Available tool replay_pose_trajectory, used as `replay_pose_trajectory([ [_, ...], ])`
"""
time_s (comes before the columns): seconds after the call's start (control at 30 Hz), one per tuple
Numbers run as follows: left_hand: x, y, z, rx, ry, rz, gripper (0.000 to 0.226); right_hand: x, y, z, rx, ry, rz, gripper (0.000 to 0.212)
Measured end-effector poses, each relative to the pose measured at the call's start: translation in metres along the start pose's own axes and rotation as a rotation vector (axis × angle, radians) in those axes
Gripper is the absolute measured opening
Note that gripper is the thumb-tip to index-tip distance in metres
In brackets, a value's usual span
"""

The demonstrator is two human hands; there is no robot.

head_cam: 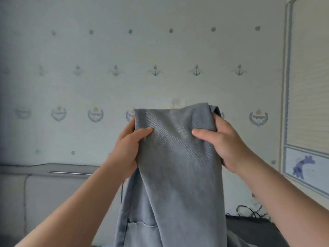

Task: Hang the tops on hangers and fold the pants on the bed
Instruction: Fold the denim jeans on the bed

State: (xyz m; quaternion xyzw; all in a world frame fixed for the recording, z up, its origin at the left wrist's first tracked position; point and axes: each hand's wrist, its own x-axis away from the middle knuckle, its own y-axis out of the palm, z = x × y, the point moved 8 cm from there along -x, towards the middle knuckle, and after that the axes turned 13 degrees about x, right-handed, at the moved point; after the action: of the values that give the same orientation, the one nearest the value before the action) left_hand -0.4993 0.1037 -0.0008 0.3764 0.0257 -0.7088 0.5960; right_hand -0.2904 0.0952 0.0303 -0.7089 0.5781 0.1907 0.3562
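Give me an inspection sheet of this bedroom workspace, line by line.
Surface: mostly hidden; a dark patch shows lower right.
Job's things: grey-blue garment held up, hanging down; no hangers seen.
Clutter: nothing seen.
Grips: left hand and right hand each pinch the garment near its top edge, thumbs in front.
Cables: black cables lower right, above the dark patch.
Surroundings: grey padded headboard at left, anchor wallpaper ahead, slatted panel at right.

Pale wallpaper (160, 50) patterned with dots, anchors and crests; grey padded headboard (53, 189), lower left; blind-covered window (309, 77), upper right.
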Motion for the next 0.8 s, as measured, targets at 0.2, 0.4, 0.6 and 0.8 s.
replay_pose_trajectory([
  [0.2,0.009,-0.074,0.129,-0.262,0.159,0.214,0.031,-0.067,0.110,-0.037,-0.166,-0.098,-0.208,0.036],
  [0.4,0.061,-0.142,0.209,-0.455,0.193,0.434,0.037,-0.091,0.229,-0.049,-0.386,-0.125,-0.428,0.042],
  [0.6,0.137,-0.217,0.213,-0.552,0.150,0.694,0.041,-0.071,0.356,-0.007,-0.559,-0.008,-0.726,0.044],
  [0.8,0.233,-0.311,0.136,-0.385,0.006,1.086,0.018,-0.006,0.471,0.090,-0.602,0.332,-0.994,0.033],
])
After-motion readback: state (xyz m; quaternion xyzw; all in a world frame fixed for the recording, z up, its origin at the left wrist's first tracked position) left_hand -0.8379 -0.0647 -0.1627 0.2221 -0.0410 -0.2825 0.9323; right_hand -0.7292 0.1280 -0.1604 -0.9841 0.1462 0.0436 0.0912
